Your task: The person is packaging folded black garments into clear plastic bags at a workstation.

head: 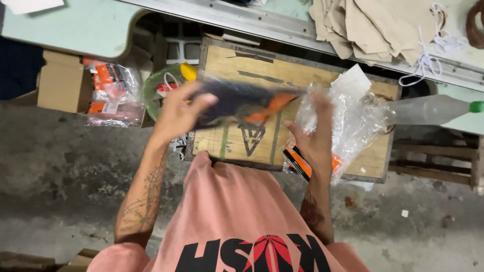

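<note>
My left hand [179,113] grips the near end of a dark, blurred item with an orange part [242,100], held over a wooden crate lid [262,65]. My right hand [315,136] holds a clear, crinkled plastic bag [353,118] by its opening, with an orange and black card [297,161] at the bag's lower end. The dark item points toward the bag and its far end meets the plastic. Both hands hover above the crate, in front of my pink shirt.
A green basin [151,90] with small items sits left of the crate, beside packets in clear wrap [111,93] and a cardboard box [63,83]. Brown paper pieces [373,27] and white cord [428,55] lie on the table above. A plastic bottle [428,108] lies at right.
</note>
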